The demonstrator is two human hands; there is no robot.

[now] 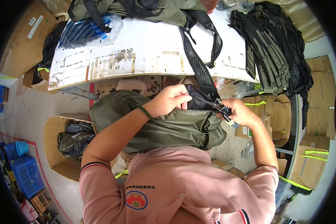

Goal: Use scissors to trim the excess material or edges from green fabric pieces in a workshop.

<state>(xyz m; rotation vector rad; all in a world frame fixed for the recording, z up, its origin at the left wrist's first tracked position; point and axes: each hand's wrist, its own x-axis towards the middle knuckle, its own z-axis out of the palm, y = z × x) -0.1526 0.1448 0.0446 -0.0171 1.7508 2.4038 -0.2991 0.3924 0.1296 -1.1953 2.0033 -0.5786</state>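
An olive-green fabric bag (149, 128) lies across my lap below the table's front edge, with black cloth (198, 100) along its far side. My left hand (173, 100) pinches the black cloth between thumb and fingers. To the right, my right hand (238, 112) is closed around a pair of scissors (224, 111), whose blades point left along the black cloth. A black mesh strap (198, 61) runs from the table down to the cloth near the scissors. Exactly what lies between the blades is too small to tell.
The white worktable (149, 41) has a worn front edge. On it are olive bags (138, 9), a plastic-wrapped bundle (82, 31) and a large pile of straps (272, 48). Cardboard boxes (58, 160) stand at both sides. Blue crates (24, 175) sit at the far left.
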